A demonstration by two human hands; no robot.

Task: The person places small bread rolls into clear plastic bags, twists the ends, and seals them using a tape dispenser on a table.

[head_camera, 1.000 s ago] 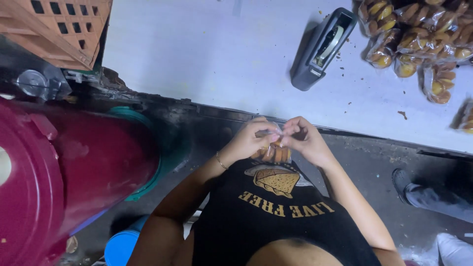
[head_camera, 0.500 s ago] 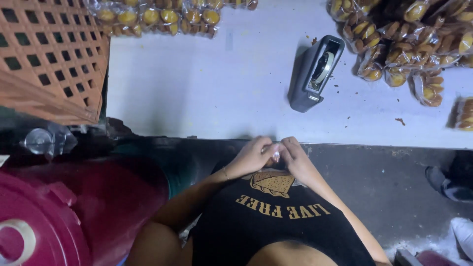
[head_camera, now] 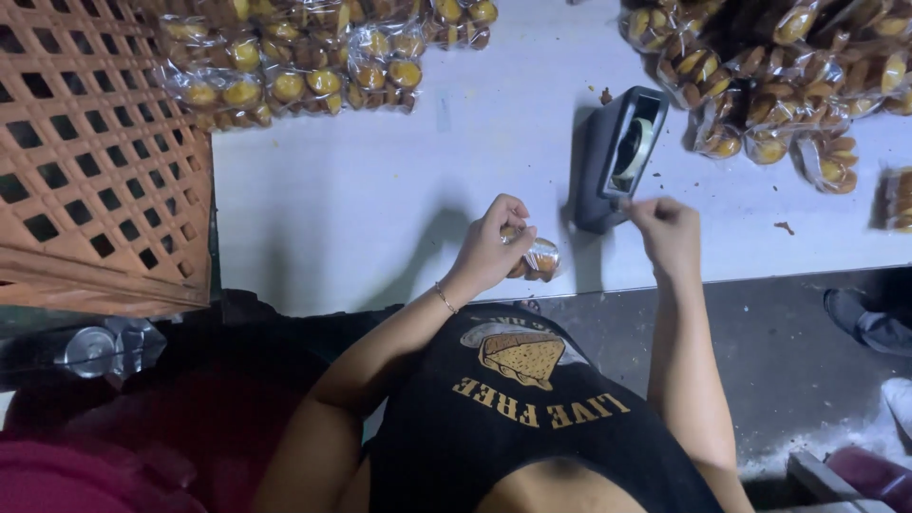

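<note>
My left hand (head_camera: 494, 245) grips a small clear bag of golden pastries (head_camera: 538, 260) just above the near edge of the white table (head_camera: 380, 209). My right hand (head_camera: 665, 228) reaches to the near end of a dark grey tape dispenser (head_camera: 616, 157), fingers pinched at the tape end beside its cutter. The two hands are apart, the dispenser's base between them.
Several bagged pastries lie in a heap at the far left (head_camera: 304, 66) and another at the far right (head_camera: 788, 85). An orange lattice crate (head_camera: 95, 161) stands on the left. A crumpled plastic bottle (head_camera: 100, 350) sits below it. Another person's shoe (head_camera: 869, 321) is on the dark floor.
Both hands were together at my chest twisting the bag; now they are raised over the table and apart, left holding the bag, right at the tape dispenser. The view tilted up.
</note>
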